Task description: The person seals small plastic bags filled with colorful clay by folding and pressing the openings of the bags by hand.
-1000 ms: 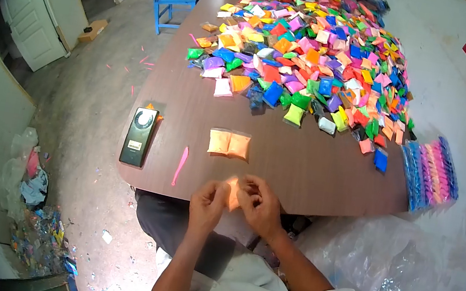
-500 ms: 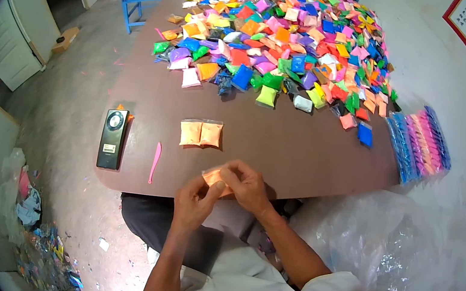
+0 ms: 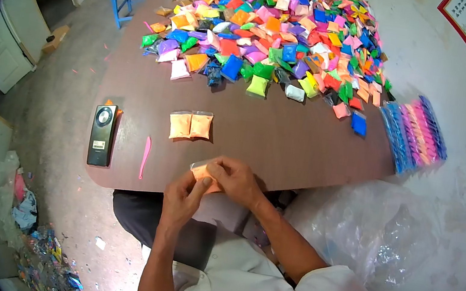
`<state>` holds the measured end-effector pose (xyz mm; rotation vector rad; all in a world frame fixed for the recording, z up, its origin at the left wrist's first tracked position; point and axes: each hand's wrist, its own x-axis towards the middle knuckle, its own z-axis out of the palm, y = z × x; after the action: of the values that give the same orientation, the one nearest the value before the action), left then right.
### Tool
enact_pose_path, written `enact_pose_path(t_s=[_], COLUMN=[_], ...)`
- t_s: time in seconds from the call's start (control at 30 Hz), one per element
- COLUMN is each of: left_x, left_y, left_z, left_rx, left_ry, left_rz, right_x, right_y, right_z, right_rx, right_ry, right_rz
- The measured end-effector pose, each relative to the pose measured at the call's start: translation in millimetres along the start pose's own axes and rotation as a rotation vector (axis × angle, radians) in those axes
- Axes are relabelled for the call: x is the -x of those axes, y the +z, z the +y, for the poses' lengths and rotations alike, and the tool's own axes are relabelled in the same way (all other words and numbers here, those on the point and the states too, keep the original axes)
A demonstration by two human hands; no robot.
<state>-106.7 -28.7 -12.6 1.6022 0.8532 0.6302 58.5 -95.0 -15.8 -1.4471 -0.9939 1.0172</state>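
Between my two hands, just over the table's front edge, is a small clear packet with light orange filling (image 3: pixel 200 172). My left hand (image 3: pixel 182 199) grips its lower left side, thumb on top. Fingers of my right hand (image 3: pixel 237 181) pinch its upper right part and cover much of it. Farther up the table lie two joined light orange packets (image 3: pixel 190 126), side by side and flat. Left of my hands is a pink plastic stick, shaped like a small knife (image 3: pixel 145 158).
A big heap of small colourful packets (image 3: pixel 268 35) covers the table's far part. At the right edge lies a bundle of blue and pink packets (image 3: pixel 414 136). A black device with a round dial (image 3: pixel 101 136) sits at the left corner. Clear plastic sheeting (image 3: pixel 377 235) hangs at right.
The whole view has shifted slightly, so things on the table appear a little farther left. Both hands still hold the packet in nearly the same pose.
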Motion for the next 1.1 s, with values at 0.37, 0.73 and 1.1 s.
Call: enact_pose_path(t_s=[0.37, 0.73, 1.1], left_x=[3, 1, 4], left_y=[3, 2, -1], left_z=[-9, 11, 8], left_rx=[-0.130, -0.119, -0.028], left_ry=[0.067, 0.008, -0.049], left_rz=[0.043, 0.008, 0.047], right_x=[-2, 1, -3], right_y=[8, 5, 12], right_z=[12, 7, 7], right_rx=[0.044, -0.198, -0.224], right_ry=[-0.127, -0.044, -0.139], right_rz=[0.134, 0.113, 0.236])
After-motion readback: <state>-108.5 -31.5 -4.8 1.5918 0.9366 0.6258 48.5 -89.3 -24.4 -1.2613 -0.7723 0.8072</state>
